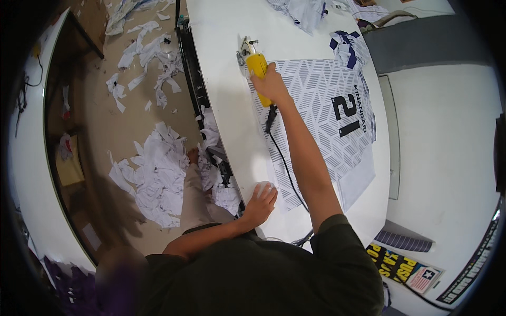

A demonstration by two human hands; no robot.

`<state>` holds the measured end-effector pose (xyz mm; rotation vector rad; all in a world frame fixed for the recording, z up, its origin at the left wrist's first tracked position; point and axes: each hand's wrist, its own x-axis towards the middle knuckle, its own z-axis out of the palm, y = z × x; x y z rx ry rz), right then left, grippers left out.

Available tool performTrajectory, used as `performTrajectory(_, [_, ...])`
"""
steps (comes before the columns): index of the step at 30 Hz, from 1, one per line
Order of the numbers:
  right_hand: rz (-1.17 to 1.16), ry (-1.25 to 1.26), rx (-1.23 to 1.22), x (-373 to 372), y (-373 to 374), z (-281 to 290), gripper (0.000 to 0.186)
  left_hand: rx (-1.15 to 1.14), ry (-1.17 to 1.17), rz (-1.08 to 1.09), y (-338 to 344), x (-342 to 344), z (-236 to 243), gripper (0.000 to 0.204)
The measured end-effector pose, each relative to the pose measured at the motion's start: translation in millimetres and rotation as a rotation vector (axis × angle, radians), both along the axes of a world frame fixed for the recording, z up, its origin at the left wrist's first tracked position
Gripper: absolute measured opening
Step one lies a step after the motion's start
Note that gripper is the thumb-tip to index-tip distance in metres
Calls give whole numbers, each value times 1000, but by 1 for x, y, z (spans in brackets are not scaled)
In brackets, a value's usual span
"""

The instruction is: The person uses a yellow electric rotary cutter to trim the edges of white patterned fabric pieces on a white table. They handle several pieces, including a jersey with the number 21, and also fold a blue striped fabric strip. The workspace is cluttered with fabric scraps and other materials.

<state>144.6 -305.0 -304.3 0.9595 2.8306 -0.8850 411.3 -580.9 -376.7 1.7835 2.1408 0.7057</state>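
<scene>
My right hand (270, 84) grips a yellow electric fabric cutter (256, 66), its metal head at the top left corner of a white patterned fabric piece (311, 147) with black printed number and lettering. A black cord (283, 163) runs from the cutter across the fabric toward me. My left hand (261, 204) rests with fingers apart near the table's left edge, beside the fabric's lower left corner. A plain pale layer (357, 181) shows at the fabric's lower right.
The white table (221, 42) carries crumpled fabric pieces (348, 48) at the back. White scraps (155, 174) litter the floor to the left, around my leg. Another white worktop (31, 116) runs along the far left. A wall (443, 131) with signs stands on the right.
</scene>
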Motion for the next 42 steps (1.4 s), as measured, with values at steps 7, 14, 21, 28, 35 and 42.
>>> performTrajectory(7, [-268,343,-579,81,-16,58,59,-331,-120,-248,-63,-34,3,20])
performTrajectory(14, [-679,593,-777,355,-38,71,50,-742,-707,-500,-61,-17,26,20])
performTrajectory(21, [-1150,836,-692,576,-115,45,44,-354,-578,-548,-27,41,28,18])
performTrajectory(28, [-1642,1121,-401,728,-155,-34,45,-450,-557,-746,-10,86,46,21])
performTrajectory(35, [-1865,1146,-233,843,-162,-88,52,-463,-418,-742,11,73,41,35])
performTrajectory(42, [-1977,979,-329,880,-168,-90,67,-259,-429,-151,66,-125,4,27])
